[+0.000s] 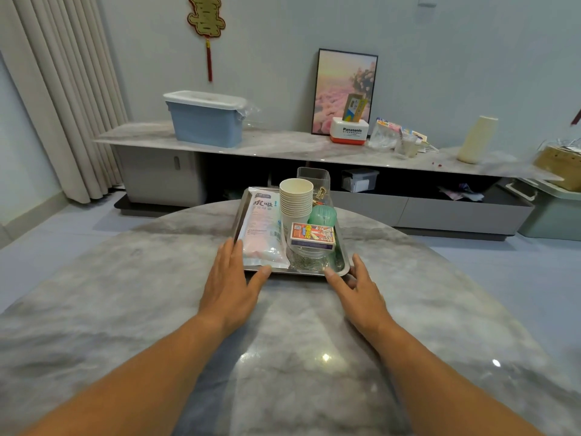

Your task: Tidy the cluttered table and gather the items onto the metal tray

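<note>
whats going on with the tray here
A person has both hands at the near end of a metal tray on a marble table. The left hand lies flat against its near-left corner, and the right hand touches its near-right corner. The tray already holds a pink packet, a stack of paper cups, a green container and a small box.

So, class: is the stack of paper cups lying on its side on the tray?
No, the stack of paper cups stands upright on the metal tray, open end up.
</note>
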